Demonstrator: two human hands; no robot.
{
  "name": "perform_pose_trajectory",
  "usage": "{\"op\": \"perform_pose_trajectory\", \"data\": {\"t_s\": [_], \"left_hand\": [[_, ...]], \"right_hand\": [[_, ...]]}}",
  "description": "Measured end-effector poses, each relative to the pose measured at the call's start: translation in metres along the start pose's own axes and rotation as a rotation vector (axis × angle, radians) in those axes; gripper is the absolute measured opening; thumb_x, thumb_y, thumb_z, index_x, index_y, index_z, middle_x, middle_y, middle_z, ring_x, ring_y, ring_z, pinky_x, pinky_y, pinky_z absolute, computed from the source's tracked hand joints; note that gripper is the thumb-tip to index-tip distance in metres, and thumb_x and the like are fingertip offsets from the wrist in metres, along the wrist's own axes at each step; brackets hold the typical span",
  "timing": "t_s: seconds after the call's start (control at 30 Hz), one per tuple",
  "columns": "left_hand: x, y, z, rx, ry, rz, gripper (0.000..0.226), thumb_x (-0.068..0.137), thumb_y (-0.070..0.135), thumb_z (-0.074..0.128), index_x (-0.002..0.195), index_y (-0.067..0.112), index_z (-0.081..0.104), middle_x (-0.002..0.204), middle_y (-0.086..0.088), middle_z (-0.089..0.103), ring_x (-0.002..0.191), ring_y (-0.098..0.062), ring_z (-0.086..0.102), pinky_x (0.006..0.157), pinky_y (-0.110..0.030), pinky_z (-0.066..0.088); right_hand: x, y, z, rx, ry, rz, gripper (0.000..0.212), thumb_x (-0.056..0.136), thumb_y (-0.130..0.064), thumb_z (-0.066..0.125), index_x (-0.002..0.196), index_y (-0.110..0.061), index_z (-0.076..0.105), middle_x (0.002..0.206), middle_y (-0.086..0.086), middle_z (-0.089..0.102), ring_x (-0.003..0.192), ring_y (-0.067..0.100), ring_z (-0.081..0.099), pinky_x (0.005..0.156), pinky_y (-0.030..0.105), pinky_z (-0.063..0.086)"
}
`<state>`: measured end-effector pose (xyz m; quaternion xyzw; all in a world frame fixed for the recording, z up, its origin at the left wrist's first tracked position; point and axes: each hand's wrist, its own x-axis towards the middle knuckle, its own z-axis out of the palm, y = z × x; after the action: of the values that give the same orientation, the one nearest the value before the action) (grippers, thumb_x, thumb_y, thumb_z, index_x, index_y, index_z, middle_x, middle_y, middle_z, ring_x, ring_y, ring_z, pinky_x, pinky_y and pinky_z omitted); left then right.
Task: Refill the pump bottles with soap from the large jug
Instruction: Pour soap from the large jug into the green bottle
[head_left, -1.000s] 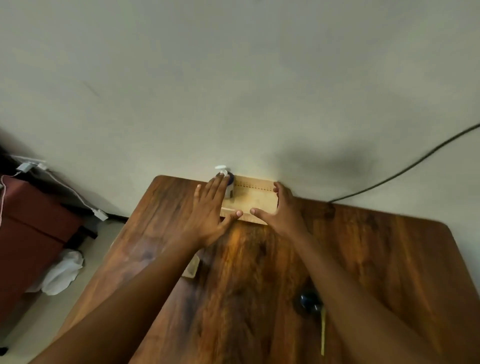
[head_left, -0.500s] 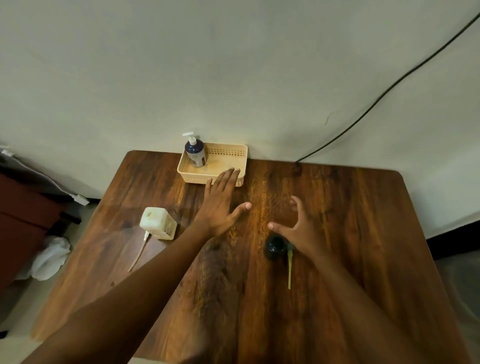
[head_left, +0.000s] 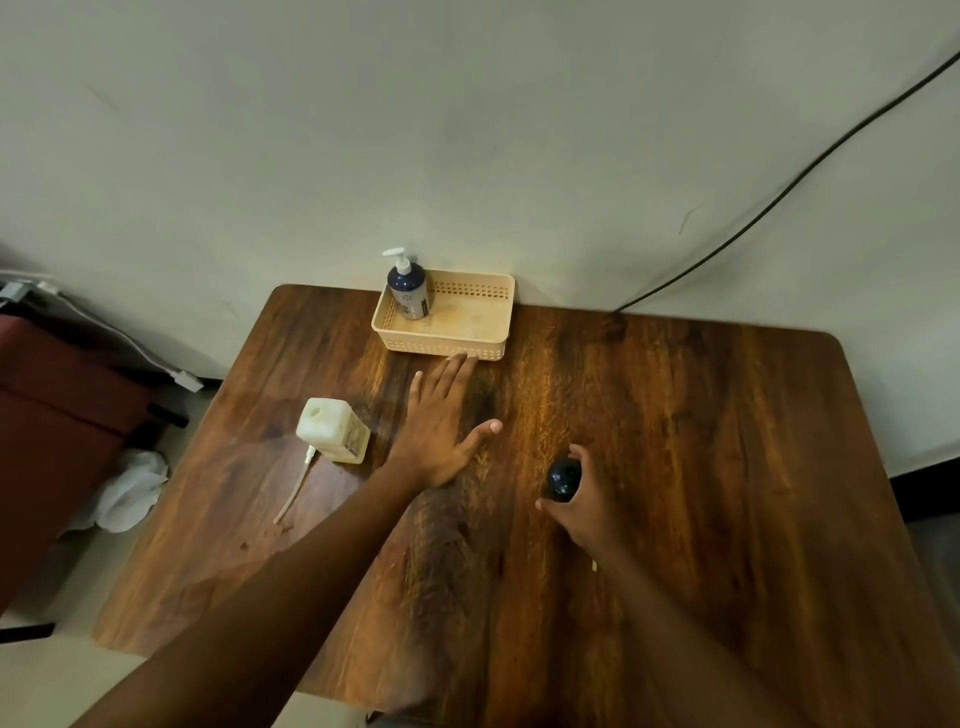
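At the left of the dark brown wooden worktop (head_left: 701, 467) stands a cream square plastic bottle (head_left: 332, 430) with an open hole in its top, and a white pump tube (head_left: 296, 486) lies flat on the wood just beside its near corner. To its right the left hand (head_left: 441, 431) stretches forward over the wood on a long bare forearm, palm down, fingers straight and together, thumb splayed out to the right; its grip is spread apart and holds nothing, and the fingertips (head_left: 465, 358) reach the near wall of the beige perforated plastic basket (head_left: 441, 345), though whether they touch it cannot be told. That basket sits at the far edge against the pale wall, and in its left far corner a dark blue pump bottle with a white pump head (head_left: 408, 288) stands upright. Further right, the right hand (head_left: 584, 499) comes in from the near side, its grip curled and clamped on a dark blue round-topped bottle (head_left: 563, 478) that stands near the middle of the wood, thumb on the near side, fingers wrapped behind
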<state>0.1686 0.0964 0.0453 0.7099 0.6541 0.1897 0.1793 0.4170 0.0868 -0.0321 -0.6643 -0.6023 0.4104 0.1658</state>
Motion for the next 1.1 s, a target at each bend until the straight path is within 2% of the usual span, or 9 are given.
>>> {"op": "perform_pose_trajectory", "data": {"t_s": [0.13, 0.23, 0.4, 0.57, 0.63, 0.7, 0.8, 0.93, 1.1], "left_hand": [[-0.009, -0.012, -0.006, -0.026, 0.011, -0.026, 0.093, 0.093, 0.082, 0.025, 0.166, 0.028, 0.001, 0.175, 0.002, 0.007, 0.161, -0.015, 0.001, 0.129, -0.059, -0.001], [-0.017, -0.027, -0.022, -0.036, 0.06, -0.057, 0.092, 0.095, 0.077, 0.031, 0.166, 0.027, 0.003, 0.175, 0.002, 0.008, 0.161, -0.015, 0.003, 0.129, -0.058, 0.0], [-0.032, -0.061, -0.065, -0.1, 0.176, -0.154, 0.094, 0.092, 0.074, 0.043, 0.166, 0.026, 0.011, 0.174, 0.003, 0.014, 0.161, -0.015, 0.008, 0.129, -0.058, 0.0], [-0.062, -0.122, -0.1, -0.189, 0.318, -0.399, 0.099, 0.088, 0.07, 0.063, 0.164, 0.033, 0.012, 0.173, 0.006, 0.014, 0.156, -0.008, 0.009, 0.13, -0.052, 0.003], [-0.07, -0.143, -0.105, -0.235, 0.337, -0.529, 0.103, 0.086, 0.068, 0.07, 0.164, 0.033, 0.012, 0.173, 0.004, 0.014, 0.157, -0.013, 0.013, 0.129, -0.05, 0.008], [-0.076, -0.165, -0.107, -0.309, 0.332, -0.615, 0.107, 0.082, 0.066, 0.074, 0.164, 0.031, 0.016, 0.172, 0.001, 0.02, 0.154, -0.015, 0.023, 0.121, -0.039, 0.017], [-0.084, -0.201, -0.105, -0.478, 0.148, -0.64, 0.11, 0.076, 0.054, 0.087, 0.162, 0.027, 0.025, 0.166, 0.0, 0.033, 0.149, -0.021, 0.037, 0.113, -0.033, 0.029], [-0.083, -0.239, -0.089, -0.62, -0.172, -0.589, 0.117, 0.069, 0.033, 0.096, 0.161, 0.027, 0.025, 0.167, 0.001, 0.032, 0.152, -0.021, 0.034, 0.125, -0.043, 0.029], [-0.066, -0.263, -0.069, -0.798, -0.316, -0.495, 0.106, 0.067, 0.016, 0.096, 0.154, 0.03, 0.037, 0.153, 0.013, 0.051, 0.14, -0.004, 0.047, 0.123, -0.04, 0.035]], "right_hand": [[0.004, -0.002, 0.007, -0.022, 0.054, 0.011, 0.079, 0.07, -0.025, 0.089, 0.135, -0.031, 0.046, 0.139, 0.005, 0.053, 0.128, 0.026, 0.051, 0.091, 0.026, 0.047], [0.009, -0.014, 0.008, -0.009, 0.035, -0.032, 0.073, 0.067, -0.024, 0.091, 0.125, -0.031, 0.048, 0.129, 0.004, 0.058, 0.119, 0.025, 0.057, 0.083, 0.025, 0.049], [0.021, -0.047, 0.017, 0.014, 0.039, -0.152, 0.07, 0.065, -0.027, 0.093, 0.118, -0.029, 0.049, 0.122, 0.001, 0.059, 0.111, 0.02, 0.058, 0.083, 0.026, 0.05], [0.038, -0.1, 0.042, 0.084, -0.051, -0.258, 0.066, 0.065, -0.029, 0.093, 0.115, -0.037, 0.05, 0.114, -0.011, 0.057, 0.106, 0.008, 0.055, 0.071, 0.0, 0.039], [0.046, -0.117, 0.055, 0.111, -0.064, -0.275, 0.067, 0.065, -0.025, 0.093, 0.117, -0.034, 0.053, 0.116, -0.01, 0.058, 0.11, 0.01, 0.055, 0.075, 0.002, 0.039], [0.051, -0.133, 0.064, 0.133, -0.07, -0.281, 0.068, 0.064, -0.023, 0.093, 0.12, -0.032, 0.054, 0.119, -0.008, 0.058, 0.112, 0.013, 0.055, 0.078, 0.008, 0.041], [0.058, -0.148, 0.075, 0.133, -0.068, -0.292, 0.07, 0.065, -0.026, 0.092, 0.122, -0.034, 0.052, 0.121, -0.01, 0.056, 0.112, 0.01, 0.054, 0.077, 0.007, 0.039], [0.065, -0.159, 0.085, 0.123, -0.079, -0.312, 0.07, 0.067, -0.028, 0.091, 0.123, -0.037, 0.05, 0.123, -0.012, 0.054, 0.114, 0.01, 0.052, 0.081, 0.011, 0.041], [0.072, -0.166, 0.096, 0.098, -0.053, -0.308, 0.069, 0.067, -0.029, 0.091, 0.122, -0.038, 0.05, 0.123, -0.011, 0.055, 0.112, 0.01, 0.052, 0.081, 0.013, 0.042]]}}
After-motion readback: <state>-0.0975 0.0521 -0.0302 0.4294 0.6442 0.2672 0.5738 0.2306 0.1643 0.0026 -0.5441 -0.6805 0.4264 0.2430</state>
